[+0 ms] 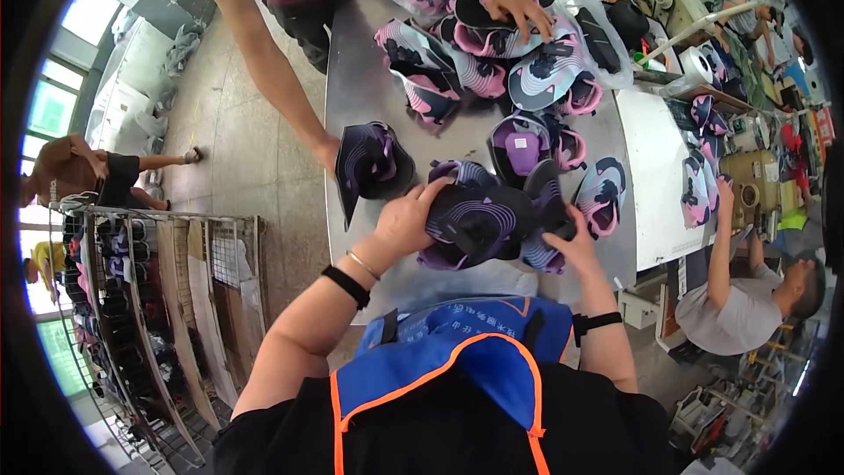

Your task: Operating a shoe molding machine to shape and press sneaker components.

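In the head view, there is a shiny metal table (pixel 353 92). Over its near part, the left hand (pixel 406 218) has its fingers curled on the edge of a dark cap (pixel 479 220) with purple wavy lines. Some of those fingers hide behind the cap. The right hand (pixel 578 244), at the near part of the table too, has its thumb and fingers gripping a second dark cap (pixel 547 198). Both hands are full, and the two caps are very close together.

In the middle of the table sits a purple cap (pixel 520 151) with a white tag inside. Near the table's right edge is a pale blue and pink cap (pixel 605 186). At the far part of the table lies a messy heap of caps (pixel 475 70). A helper's hand (pixel 519 10) is on top of it, with its fingers spread. The helper's other hand (pixel 329 157) is at the table's left edge, touching one more dark cap (pixel 374 163); I can't tell how those fingers sit.

The job looks like it is in the middle. Two caps are in the person's hands now. Lots of others lie loose on the table, so there may be plenty left, but I can't tell which caps are finished.
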A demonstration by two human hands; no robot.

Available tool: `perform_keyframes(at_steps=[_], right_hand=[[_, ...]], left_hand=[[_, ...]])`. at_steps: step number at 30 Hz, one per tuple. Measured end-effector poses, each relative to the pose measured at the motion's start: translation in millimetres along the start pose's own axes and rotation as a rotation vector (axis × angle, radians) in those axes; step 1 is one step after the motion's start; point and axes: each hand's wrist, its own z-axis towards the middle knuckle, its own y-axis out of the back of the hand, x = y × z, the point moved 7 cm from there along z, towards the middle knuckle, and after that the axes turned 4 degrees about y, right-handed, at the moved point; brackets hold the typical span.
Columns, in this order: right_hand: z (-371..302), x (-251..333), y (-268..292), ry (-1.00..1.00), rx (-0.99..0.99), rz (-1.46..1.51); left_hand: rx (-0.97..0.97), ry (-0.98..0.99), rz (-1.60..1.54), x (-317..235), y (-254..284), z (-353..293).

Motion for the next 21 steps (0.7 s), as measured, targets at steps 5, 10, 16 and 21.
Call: perform_keyframes(at_steps=[5, 10, 16, 21], right_hand=[[-44.7, 7.6, 8.8, -0.378, -0.116, 0.845], [-48.0, 37.3, 11.4, -0.283, -0.029, 0.825], [6.7, 122.2, -45.7, 0.018, 0.265, 0.26], [57.5, 59.6, -93.5, -0.162, 0.49, -0.074]], left_hand=[[-0.046, 0.135, -0.698, 77.0, -42.4, -63.1], [-0.216, 0.292, -1.204, 112.5, -16.5, -126.2], [0.063, 0.172, -1.236, 97.2, 45.1, -137.9], [-0.126, -0.017, 0.381, 116.9, 59.1, -139.9]])
